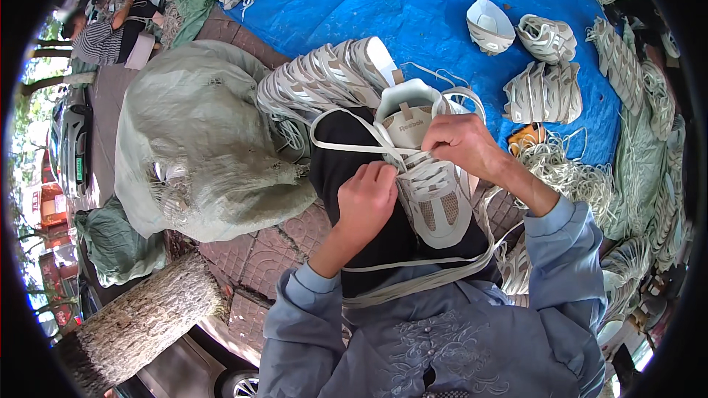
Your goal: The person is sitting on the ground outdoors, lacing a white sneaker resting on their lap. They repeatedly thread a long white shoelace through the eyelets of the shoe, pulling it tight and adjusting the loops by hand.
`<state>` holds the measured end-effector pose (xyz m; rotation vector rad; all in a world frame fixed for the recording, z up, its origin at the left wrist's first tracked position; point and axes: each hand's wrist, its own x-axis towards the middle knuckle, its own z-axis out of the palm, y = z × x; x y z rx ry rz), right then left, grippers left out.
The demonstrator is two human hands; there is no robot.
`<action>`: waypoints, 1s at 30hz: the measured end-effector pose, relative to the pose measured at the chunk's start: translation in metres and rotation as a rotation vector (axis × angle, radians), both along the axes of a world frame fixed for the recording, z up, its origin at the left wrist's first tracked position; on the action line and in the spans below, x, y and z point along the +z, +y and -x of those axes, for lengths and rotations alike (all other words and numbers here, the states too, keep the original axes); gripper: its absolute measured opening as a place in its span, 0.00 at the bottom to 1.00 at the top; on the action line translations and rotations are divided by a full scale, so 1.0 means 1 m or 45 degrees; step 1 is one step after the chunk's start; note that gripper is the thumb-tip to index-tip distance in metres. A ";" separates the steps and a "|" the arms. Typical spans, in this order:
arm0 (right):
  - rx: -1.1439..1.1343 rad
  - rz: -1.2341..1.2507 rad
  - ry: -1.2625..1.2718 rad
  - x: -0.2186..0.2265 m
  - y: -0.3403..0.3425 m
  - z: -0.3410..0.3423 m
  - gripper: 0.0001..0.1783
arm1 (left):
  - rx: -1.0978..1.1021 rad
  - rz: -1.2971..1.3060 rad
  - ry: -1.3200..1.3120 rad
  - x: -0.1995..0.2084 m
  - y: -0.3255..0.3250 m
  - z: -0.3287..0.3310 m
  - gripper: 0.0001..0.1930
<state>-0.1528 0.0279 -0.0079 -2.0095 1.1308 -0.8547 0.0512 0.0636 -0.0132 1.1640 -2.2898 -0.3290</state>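
A white and beige shoe upper (440,216) lies across my lap with its toe toward me. White lacing criss-crosses its front, and a loose loop of shoelace (346,148) stretches out to the left from the upper eyelets. My left hand (369,193) is closed at the left eyelet edge, its fingertips pinched on the lace. On the opposite side, my right hand (466,146) pinches the lace close to the tongue (408,125). More white laces (420,274) trail over my thighs. What exactly sits between the fingertips is partly hidden.
A nested row of shoe uppers (328,77) lies beyond my knee, beside a bulging pale sack (199,140). More uppers (544,94) rest on a blue tarp (420,4). A heap of laces (564,177) lies at right, a tree trunk (147,317) at lower left. Someone in stripes (99,42) sits far left.
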 end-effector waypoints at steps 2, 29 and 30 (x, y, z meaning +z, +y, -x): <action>0.003 0.037 0.005 -0.002 0.002 0.000 0.07 | 0.079 -0.218 0.238 0.005 -0.004 -0.001 0.09; -0.033 0.338 0.222 0.014 -0.014 0.039 0.06 | 0.243 -0.428 0.403 0.005 -0.005 0.009 0.06; -0.036 0.338 0.207 0.012 -0.013 0.038 0.07 | 0.215 -0.333 0.365 0.004 -0.001 0.008 0.06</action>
